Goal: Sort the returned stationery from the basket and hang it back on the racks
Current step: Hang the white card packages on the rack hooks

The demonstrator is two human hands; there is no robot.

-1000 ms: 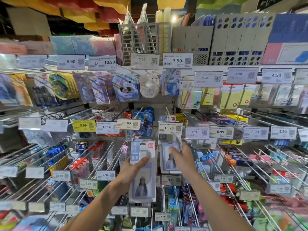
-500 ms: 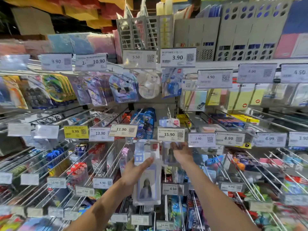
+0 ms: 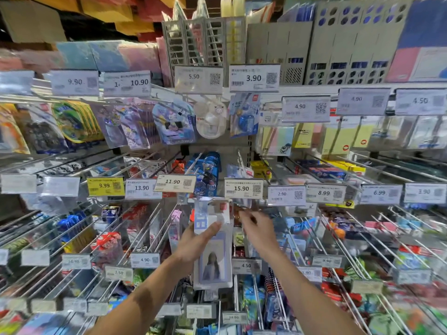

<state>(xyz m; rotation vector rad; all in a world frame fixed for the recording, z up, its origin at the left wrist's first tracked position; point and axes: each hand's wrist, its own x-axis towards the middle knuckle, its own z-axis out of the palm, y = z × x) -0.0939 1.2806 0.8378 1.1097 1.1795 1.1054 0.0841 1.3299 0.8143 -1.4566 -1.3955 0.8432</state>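
Right hand [image 3: 257, 230] lowered beside card pack [image 3: 213, 258]; left hand [image 3: 193, 244] still gripping

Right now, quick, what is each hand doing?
Left hand: holding the clear plastic pack with a purple photo card.
Right hand: fingers by the pack's top, too blurred to tell.

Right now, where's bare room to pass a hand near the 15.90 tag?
Bare back panel between fan pack and blue packs. Crowded under the 15.90 tag: left hand, card-holder pack, right hand bunch together.
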